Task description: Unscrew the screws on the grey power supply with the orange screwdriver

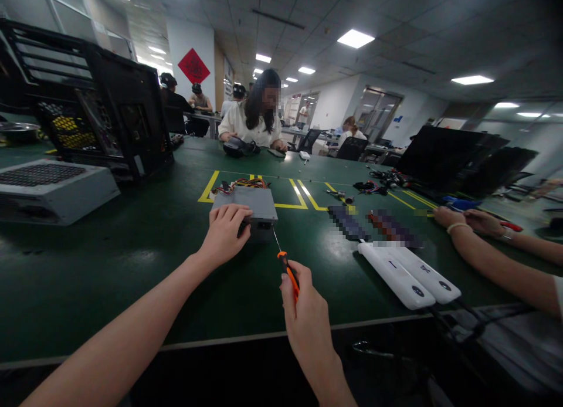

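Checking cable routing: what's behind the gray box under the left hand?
Behind the gray box, multicolored wires show along its far edge, with yellow tape beyond. The box itself hides its rear face and the wires' lower parts.

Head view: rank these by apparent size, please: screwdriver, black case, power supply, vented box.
1. Black case
2. Vented box, cut off by the frame
3. Power supply, partly hidden by a hand
4. Screwdriver
Nearness may inflate the vented box over the power supply.
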`<control>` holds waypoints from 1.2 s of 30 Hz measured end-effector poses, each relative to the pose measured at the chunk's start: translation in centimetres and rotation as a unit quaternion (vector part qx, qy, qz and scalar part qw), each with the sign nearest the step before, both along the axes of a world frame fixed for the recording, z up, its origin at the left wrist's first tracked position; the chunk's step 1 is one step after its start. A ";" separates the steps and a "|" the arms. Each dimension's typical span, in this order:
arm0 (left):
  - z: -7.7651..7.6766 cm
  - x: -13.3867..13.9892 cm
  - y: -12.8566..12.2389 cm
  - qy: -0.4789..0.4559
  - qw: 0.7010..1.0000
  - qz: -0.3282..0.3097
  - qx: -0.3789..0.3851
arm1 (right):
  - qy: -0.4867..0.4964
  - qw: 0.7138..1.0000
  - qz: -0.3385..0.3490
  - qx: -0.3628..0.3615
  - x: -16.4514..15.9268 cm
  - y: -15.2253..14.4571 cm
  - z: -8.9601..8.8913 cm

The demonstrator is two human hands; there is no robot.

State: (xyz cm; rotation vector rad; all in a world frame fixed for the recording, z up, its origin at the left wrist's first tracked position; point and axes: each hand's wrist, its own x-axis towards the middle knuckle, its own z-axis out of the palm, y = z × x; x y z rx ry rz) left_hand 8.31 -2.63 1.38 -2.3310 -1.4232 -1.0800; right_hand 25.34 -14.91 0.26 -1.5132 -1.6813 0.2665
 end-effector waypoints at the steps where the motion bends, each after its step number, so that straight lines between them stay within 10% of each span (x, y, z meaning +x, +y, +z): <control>1: 0.0 0.0 0.0 0.002 1.000 0.000 -0.001 | 0.049 0.998 0.007 -0.032 0.1 0.0 -0.2; 6: 0.1 0.1 -0.1 0.000 1.000 0.002 0.003 | 0.365 0.911 0.098 -0.166 -0.5 0.2 -1.0; 17: 0.0 0.0 0.1 0.008 1.000 0.005 0.007 | 0.801 0.499 0.130 -0.303 -1.4 1.9 0.6; 25: -0.1 0.0 0.2 0.010 1.000 0.004 0.011 | 0.850 0.393 0.139 -0.323 -0.9 2.4 0.1; 36: -0.1 0.0 0.2 0.011 1.000 0.000 0.016 | 0.850 0.388 0.128 -0.333 -1.7 2.5 1.1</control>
